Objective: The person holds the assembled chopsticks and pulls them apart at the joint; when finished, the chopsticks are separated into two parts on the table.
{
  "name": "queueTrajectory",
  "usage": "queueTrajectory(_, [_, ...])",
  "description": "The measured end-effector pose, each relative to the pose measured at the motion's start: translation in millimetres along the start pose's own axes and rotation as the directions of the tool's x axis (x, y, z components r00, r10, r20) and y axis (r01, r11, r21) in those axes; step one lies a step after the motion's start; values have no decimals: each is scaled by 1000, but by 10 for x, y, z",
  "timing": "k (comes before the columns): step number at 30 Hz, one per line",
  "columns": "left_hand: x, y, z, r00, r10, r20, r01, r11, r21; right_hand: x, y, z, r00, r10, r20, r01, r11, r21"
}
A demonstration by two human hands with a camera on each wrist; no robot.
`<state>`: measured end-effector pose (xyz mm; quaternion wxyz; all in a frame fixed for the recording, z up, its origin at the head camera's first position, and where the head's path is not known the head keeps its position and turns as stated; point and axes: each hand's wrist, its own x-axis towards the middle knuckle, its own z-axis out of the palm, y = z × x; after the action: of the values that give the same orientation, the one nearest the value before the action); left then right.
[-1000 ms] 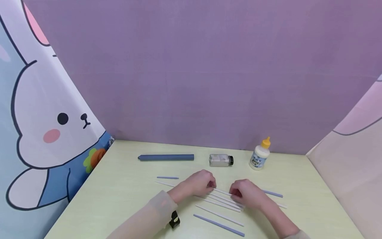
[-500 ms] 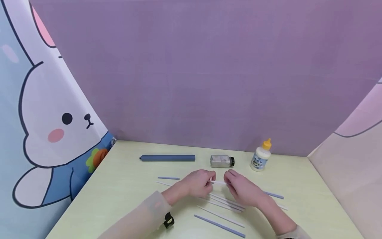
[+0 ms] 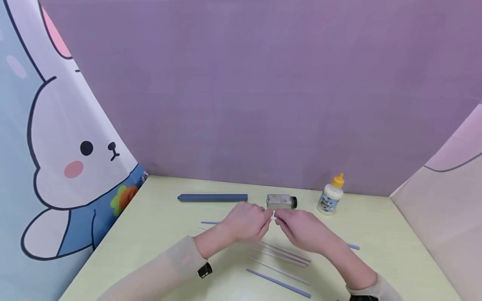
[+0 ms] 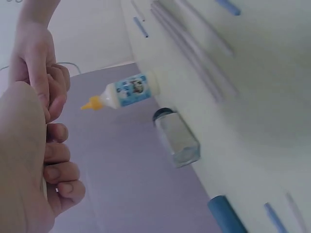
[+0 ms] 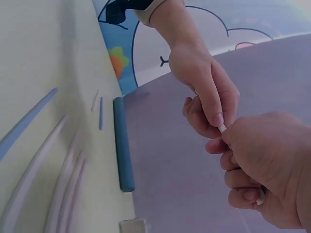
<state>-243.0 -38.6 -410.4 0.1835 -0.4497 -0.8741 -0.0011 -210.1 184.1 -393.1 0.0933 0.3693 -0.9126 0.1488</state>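
Observation:
A thin white stick (image 5: pixel 222 128) is held between my two hands, which are raised over the table with thumbs close together. My left hand (image 3: pixel 246 221) grips it from one side, fingers curled under. From the other side my right hand (image 3: pixel 306 232) grips it in the same way; in the right wrist view its far end peeks out below the curled fingers. Most of the stick is hidden inside the hands. Below them, several white sticks (image 3: pixel 286 255) lie slanted on the table, with a light blue stick (image 3: pixel 278 283) nearer the front.
Toward the back lie a thick dark blue rod (image 3: pixel 212 198) and a clear bottle (image 3: pixel 278 201) with a black cap, on its side. A white glue bottle (image 3: pixel 330 198) with a yellow nozzle stands farther right. Short blue sticks (image 3: pixel 353 246) lie at both sides.
Both hands have lifted off the row of sticks with one white stick, moved up and back, and come together until only a short bit shows between them.

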Motion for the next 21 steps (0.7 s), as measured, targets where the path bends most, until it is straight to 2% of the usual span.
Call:
queueTrajectory(5, [-43,-17,-103,999,-16,32,17,1000,-13,59,-65,-72,1000,-18,13,18,1000,-14])
queueTrajectory(14, [-159,-32,-105,991,-6,131,12,999,-45,88,-57,-82,992,-97,83,94,995,44])
queueTrajectory(17, [-198,-10,-123,991,9,130,-4,999,-39,63,-51,-86,988,-123,90,118,991,57])
queueTrajectory(21, [-228,27,-174,993,17,119,-13,999,-34,32,-48,-103,983,-175,58,171,984,57])
